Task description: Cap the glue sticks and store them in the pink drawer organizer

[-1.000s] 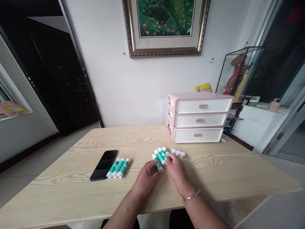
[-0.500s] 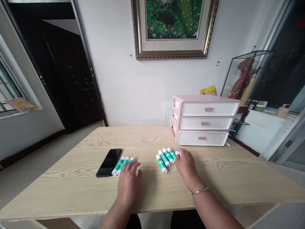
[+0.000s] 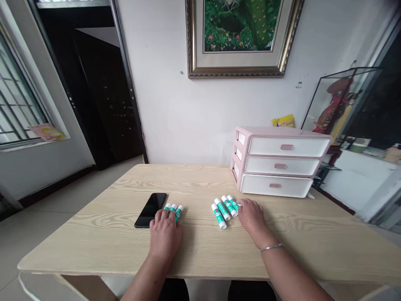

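Head: left hand (image 3: 165, 233) cupped over green-labelled glue sticks (image 3: 178, 212) (white caps (image 3: 222, 225)), right hand (image 3: 252, 217) open

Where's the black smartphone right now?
In the head view, the black smartphone lies on the wooden table, just left of the person's left hand and the three glue sticks under its fingers.

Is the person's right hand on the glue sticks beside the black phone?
No, the left hand lies on those glue sticks; the right hand is at another group.
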The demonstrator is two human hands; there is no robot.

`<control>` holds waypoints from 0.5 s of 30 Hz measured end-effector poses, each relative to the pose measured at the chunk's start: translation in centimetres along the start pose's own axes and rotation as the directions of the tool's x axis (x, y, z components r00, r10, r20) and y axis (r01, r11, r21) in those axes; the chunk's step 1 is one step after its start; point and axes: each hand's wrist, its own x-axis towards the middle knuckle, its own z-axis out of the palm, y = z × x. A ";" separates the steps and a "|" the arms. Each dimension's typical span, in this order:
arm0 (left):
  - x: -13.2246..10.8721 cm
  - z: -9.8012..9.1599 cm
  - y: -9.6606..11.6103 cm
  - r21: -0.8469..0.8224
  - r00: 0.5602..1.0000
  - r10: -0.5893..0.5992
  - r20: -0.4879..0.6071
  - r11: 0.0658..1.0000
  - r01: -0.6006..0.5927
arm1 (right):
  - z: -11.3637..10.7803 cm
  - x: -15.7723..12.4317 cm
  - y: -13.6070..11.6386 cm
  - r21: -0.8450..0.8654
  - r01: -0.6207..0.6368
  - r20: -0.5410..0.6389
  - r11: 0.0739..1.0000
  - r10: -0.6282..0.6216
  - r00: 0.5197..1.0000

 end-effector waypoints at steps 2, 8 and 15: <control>0.1 -0.2 0.0 0.007 1.000 -0.003 0.013 1.000 0.003 | -0.6 0.2 -0.3 0.023 -0.028 0.042 0.999 0.027 0.999; 0.0 0.8 -0.2 0.023 1.000 -0.004 0.013 1.000 0.003 | -0.1 1.3 0.9 0.062 -0.068 0.114 0.996 0.060 0.992; 0.0 1.7 -0.3 0.020 1.000 -0.003 -0.028 1.000 0.003 | 1.2 1.1 2.0 0.137 -0.033 0.094 0.990 0.020 0.995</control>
